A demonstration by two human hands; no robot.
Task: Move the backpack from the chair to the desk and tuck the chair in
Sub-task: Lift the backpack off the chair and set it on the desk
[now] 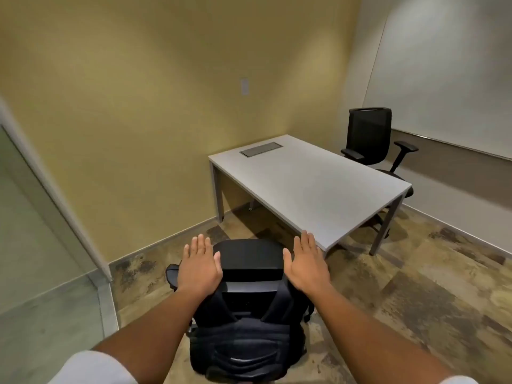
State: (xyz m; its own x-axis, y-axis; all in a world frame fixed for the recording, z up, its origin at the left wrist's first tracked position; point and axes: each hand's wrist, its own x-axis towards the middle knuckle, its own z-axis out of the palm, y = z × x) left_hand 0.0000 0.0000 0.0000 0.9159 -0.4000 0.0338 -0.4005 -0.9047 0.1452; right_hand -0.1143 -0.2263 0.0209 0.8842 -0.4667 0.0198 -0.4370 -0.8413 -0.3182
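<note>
Black backpack (243,339) sits on the near chair (250,259), below and between the two forearms, straps facing up. Left hand (200,266) flat, fingers spread, palm down over the chair's left side; holds nothing. Right hand (306,263) likewise flat and spread over the right side; empty. Whether the palms touch the chair cannot be told. Grey desk (313,184) beyond the right hand, its near corner just behind the fingertips. Second black chair (372,139) behind the desk's far side.
</note>
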